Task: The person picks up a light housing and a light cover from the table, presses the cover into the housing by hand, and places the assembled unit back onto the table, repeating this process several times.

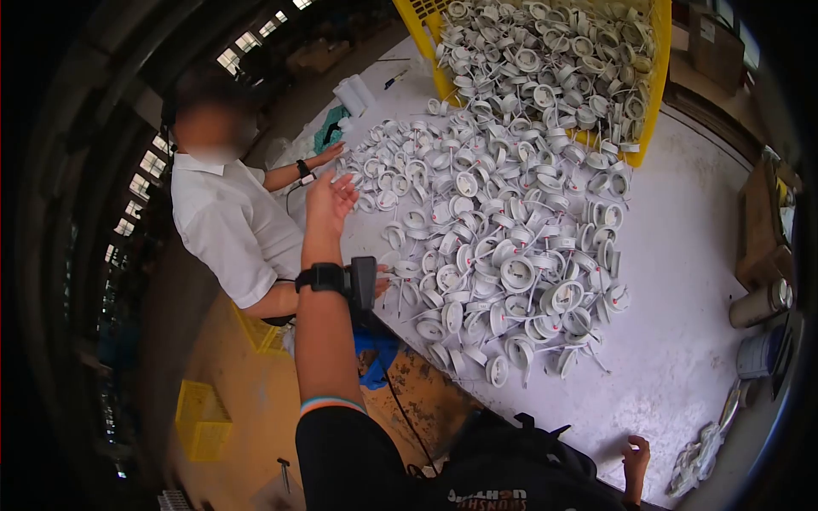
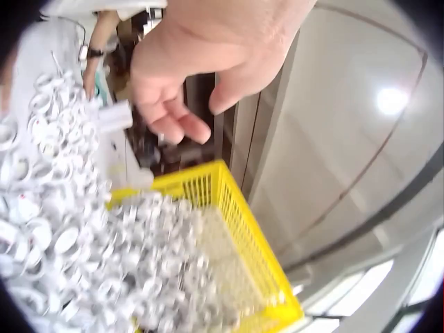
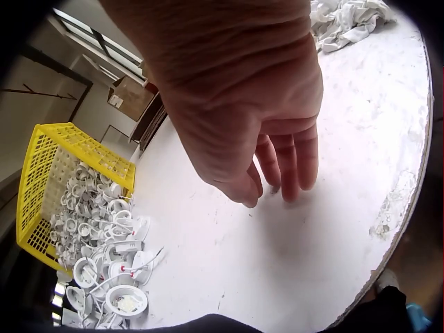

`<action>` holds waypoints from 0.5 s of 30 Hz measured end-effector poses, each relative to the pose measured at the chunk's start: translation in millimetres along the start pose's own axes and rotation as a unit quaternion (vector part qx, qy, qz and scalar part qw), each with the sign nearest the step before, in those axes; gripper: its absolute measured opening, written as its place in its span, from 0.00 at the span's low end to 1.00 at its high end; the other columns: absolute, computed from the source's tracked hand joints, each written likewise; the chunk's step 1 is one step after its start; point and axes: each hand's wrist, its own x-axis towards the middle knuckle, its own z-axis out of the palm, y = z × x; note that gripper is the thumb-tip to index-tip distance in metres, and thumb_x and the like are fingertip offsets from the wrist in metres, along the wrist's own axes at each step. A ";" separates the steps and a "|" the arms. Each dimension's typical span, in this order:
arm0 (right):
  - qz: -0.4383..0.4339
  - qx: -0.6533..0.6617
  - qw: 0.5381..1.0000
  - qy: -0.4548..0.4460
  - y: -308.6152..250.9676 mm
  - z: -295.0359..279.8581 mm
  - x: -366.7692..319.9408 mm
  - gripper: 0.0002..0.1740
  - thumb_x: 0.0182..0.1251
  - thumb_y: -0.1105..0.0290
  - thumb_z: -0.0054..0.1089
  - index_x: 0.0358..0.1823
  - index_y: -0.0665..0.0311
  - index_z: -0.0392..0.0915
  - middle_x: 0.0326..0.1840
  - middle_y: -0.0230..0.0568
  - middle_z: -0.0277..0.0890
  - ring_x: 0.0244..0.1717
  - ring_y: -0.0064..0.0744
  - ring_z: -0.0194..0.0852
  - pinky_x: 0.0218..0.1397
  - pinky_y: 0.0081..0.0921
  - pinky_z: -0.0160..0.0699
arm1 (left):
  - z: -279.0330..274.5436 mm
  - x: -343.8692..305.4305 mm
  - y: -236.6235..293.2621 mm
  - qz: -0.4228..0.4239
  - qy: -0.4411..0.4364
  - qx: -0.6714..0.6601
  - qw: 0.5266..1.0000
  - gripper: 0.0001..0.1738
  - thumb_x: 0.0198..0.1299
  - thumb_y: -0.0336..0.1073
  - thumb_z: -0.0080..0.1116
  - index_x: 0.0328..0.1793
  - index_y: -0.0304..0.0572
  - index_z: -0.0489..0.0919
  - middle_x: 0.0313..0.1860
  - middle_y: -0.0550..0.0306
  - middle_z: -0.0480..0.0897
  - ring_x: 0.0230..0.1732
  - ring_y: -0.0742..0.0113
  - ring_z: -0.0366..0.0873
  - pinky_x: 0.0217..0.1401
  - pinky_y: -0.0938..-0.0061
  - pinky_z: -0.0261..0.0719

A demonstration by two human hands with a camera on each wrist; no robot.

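Note:
A large heap of white ring-shaped light fittings (image 1: 520, 272) with short cables covers much of the white table (image 1: 665, 281). My left hand (image 1: 331, 203) is stretched out over the far left side of the heap, fingers loosely bent and holding nothing. In the left wrist view, the left hand (image 2: 208, 62) is up in the air, thumb apart from the fingers. My right hand (image 1: 635, 460) is low over the table near its front edge, away from the fittings. Seen from the right wrist, the right hand (image 3: 270, 139) hangs fingers down with nothing in it, its shadow on the tabletop.
A tipped yellow crate (image 1: 652, 94) spills more fittings at the back. Another person (image 1: 234, 204) in a white shirt stands at the left, hands by the heap. White rolls (image 1: 354, 95) stand at the far left edge. A crumpled white cloth (image 1: 699, 460) and cans (image 1: 761, 304) are at the right.

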 end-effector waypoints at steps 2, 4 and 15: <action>0.025 0.028 0.999 0.006 1.3 -2.3 0.7 0.17 0.48 0.71 0.56 0.42 0.65 0.74 0.39 0.40 0.71 0.28 0.29 0.74 0.20 0.22 0.75 | -13.2 20.5 13.6 -0.024 0.068 0.088 0.994 0.21 0.58 0.41 0.53 0.53 0.42 0.62 0.41 0.51 0.77 0.32 0.66 0.77 0.34 0.68 0.80; 0.031 0.040 0.999 0.003 6.5 -0.1 1.0 0.17 0.48 0.71 0.56 0.43 0.65 0.74 0.40 0.40 0.71 0.30 0.28 0.74 0.20 0.21 0.75 | -16.3 27.2 23.8 -0.042 0.092 0.141 0.985 0.20 0.58 0.42 0.52 0.52 0.43 0.64 0.40 0.52 0.77 0.31 0.66 0.77 0.33 0.68 0.80; 0.067 0.042 0.997 0.026 16.0 4.2 -3.0 0.17 0.49 0.70 0.54 0.43 0.65 0.74 0.38 0.41 0.71 0.29 0.29 0.73 0.17 0.22 0.76 | -34.5 42.6 20.5 -0.128 0.135 0.306 0.934 0.26 0.55 0.43 0.56 0.59 0.49 0.66 0.40 0.54 0.76 0.35 0.65 0.79 0.29 0.75 0.78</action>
